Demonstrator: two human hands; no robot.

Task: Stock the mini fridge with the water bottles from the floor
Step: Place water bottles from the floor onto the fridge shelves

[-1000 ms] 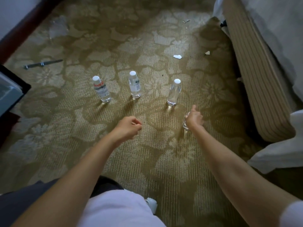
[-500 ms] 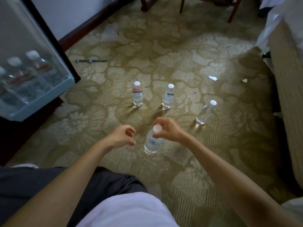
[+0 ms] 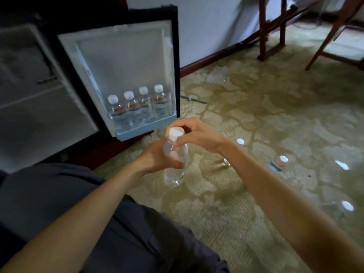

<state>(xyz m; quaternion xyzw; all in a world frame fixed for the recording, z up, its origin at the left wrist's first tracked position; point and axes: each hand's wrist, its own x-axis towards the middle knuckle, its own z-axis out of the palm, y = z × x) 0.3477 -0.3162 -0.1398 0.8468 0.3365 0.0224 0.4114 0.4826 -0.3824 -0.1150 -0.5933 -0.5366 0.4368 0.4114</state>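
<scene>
Gripping a clear bottle (image 3: 175,166), both hands; its label unreadable.

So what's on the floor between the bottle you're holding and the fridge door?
Nothing, just bare carpet in the head view, between the held bottle and the fridge door.

Four water bottles (image 3: 137,107) in the door shelf (image 3: 145,128) at centre left, one held bottle (image 3: 175,164), two hands.
</scene>
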